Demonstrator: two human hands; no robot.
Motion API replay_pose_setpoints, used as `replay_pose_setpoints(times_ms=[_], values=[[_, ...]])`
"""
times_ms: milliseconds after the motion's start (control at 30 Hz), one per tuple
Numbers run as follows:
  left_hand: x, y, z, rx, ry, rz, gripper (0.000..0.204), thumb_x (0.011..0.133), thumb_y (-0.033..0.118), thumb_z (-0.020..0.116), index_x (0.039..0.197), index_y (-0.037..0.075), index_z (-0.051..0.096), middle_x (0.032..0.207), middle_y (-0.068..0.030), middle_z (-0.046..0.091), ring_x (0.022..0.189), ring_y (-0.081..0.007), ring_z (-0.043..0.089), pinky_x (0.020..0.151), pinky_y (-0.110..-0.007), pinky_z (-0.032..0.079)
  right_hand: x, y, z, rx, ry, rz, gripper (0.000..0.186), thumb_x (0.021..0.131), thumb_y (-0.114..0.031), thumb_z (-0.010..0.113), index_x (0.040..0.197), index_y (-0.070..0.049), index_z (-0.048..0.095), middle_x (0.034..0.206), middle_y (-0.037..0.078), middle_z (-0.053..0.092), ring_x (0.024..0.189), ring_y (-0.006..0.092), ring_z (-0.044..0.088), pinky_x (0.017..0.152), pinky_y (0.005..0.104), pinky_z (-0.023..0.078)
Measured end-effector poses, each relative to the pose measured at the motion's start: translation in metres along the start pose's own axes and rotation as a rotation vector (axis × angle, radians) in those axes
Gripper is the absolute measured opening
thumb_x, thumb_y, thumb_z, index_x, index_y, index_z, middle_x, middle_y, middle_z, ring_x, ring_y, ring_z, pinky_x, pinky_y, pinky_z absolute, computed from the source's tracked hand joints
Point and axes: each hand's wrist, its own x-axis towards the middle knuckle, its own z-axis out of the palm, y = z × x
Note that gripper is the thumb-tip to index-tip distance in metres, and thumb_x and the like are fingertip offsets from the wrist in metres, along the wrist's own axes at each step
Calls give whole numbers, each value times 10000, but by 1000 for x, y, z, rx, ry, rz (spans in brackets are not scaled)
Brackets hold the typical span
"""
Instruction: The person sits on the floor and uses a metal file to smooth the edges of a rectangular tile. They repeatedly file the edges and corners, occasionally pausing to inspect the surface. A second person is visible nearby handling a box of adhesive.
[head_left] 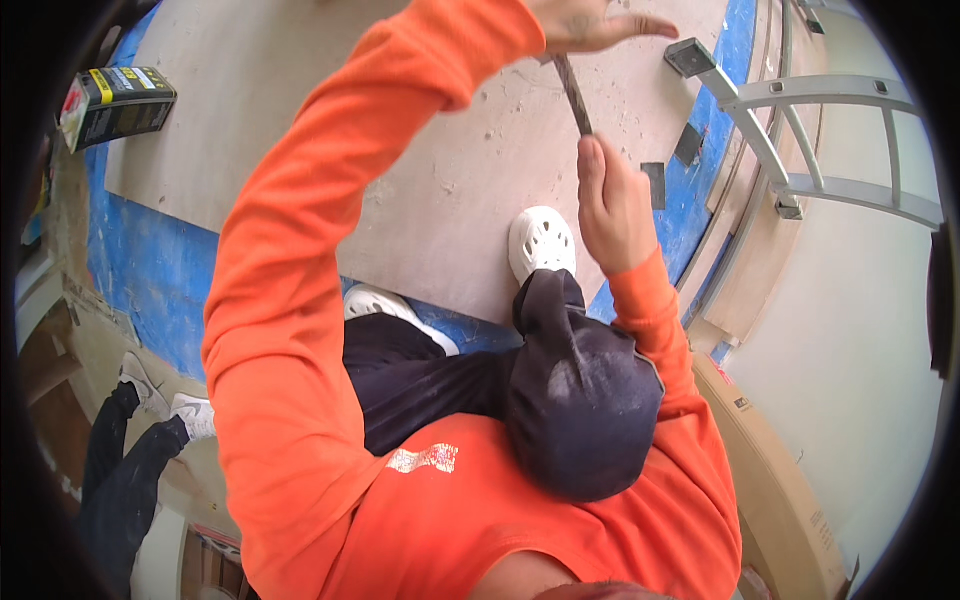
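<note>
My right hand (pixel 612 205) is closed around the lower end of a long, narrow, dark strip-shaped tool (pixel 572 92), which slants up toward the top edge. My left hand (pixel 580 25) is over the tool's upper end, with at least one digit stretched out to the right; whether it touches the tool I cannot make out. Beneath both is a large pale board (pixel 440 240) with scattered debris, lying on blue sheeting (pixel 155 270). My white clogs rest at the board's near edge, the right one (pixel 535 240) on it.
An aluminium ladder (pixel 820 185) stands at the right beside long wooden strips (pixel 745 280). A black-and-yellow can (pixel 125 105) is at the upper left. Another person's legs (pixel 115 465) show at the lower left. A long cardboard box (pixel 770 465) lies at the lower right.
</note>
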Motion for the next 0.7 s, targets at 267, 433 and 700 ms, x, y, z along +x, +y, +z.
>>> replay_pose_setpoints(times_ms=[267,433,700], values=[[9,-15,1,32,-144,-75,801,995,712,165,1547,177,389,1549,-207,415,1461,-351,363,1178,-533,296,16,-4,4,45,-2,-79,297,1066,-238,489,893,-1,538,629,247,505,595,480,513,512,488,379],[2,-6,-4,57,-46,-1,789,998,705,167,1546,183,388,1541,-205,427,1442,-359,392,1191,-518,296,14,-7,-1,51,-26,6,299,1072,-247,479,912,0,536,625,243,496,576,470,489,508,467,372],[10,-7,-15,-491,37,-17,587,1064,436,392,1419,-22,493,1384,-242,568,1323,-395,513,1112,-445,419,-16,15,-7,235,-67,169,319,1083,-290,470,976,-4,565,598,110,509,495,224,511,509,384,397]])
